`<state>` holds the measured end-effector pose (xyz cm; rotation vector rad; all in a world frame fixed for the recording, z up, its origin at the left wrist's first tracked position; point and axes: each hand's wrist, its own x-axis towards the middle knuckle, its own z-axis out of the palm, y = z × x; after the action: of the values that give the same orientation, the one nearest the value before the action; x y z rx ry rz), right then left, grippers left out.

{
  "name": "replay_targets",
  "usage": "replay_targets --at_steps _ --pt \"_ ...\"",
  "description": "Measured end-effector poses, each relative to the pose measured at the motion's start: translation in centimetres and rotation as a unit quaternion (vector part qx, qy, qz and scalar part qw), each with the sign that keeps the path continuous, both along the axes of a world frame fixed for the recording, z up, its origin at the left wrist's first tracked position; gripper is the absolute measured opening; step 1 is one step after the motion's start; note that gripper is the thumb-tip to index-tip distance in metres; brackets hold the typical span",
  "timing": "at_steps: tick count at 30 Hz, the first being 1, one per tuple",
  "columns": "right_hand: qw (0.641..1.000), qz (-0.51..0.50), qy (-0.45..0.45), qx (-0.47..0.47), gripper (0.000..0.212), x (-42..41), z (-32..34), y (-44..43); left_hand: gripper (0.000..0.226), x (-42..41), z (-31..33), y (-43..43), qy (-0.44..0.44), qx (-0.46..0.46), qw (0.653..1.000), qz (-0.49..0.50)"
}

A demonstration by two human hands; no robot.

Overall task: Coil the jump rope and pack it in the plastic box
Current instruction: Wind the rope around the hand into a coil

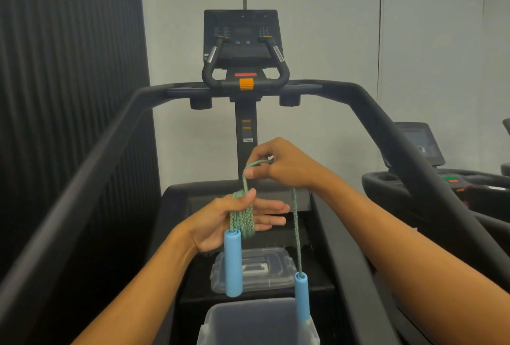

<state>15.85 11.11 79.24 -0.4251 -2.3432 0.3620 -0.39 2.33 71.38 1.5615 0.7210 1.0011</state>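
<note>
The green-blue braided jump rope (242,216) is wound in several loops across the palm of my left hand (220,220), whose thumb presses the coils while the fingers stay straight. One blue foam handle (233,262) hangs below that hand. Above it, my right hand (284,165) pinches the free strand, which arcs up from the coil. From the right hand the strand drops to the second blue handle (301,297), hanging at the right rim of the clear plastic box (218,325). The box stands open at the bottom of the view.
The clear lid (273,259) lies on the black treadmill deck just beyond the box. Black treadmill handrails (91,162) run along both sides, with the console (244,33) ahead. A second machine (430,176) stands at the right.
</note>
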Motion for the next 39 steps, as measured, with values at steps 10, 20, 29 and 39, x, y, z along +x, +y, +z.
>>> replay_targets --at_steps 10,20,29,39 --pt "0.982 0.073 0.068 -0.159 0.020 0.5 -4.4 2.1 0.046 0.7 1.1 -0.7 -0.022 0.011 0.999 -0.026" --pt "0.956 0.079 0.082 -0.270 0.045 -0.1 -9.9 1.1 0.058 0.7 1.1 0.0 -0.049 0.057 0.997 -0.023" --pt "0.974 0.076 0.034 -0.211 0.031 -0.7 -13.7 -0.2 0.096 0.1 1.7 0.8 -0.145 0.029 0.989 -0.005" --pt "0.994 0.045 -0.050 -0.083 0.030 1.7 -10.9 -2.7 0.106 -1.4 0.7 2.0 -0.099 0.033 0.992 0.069"
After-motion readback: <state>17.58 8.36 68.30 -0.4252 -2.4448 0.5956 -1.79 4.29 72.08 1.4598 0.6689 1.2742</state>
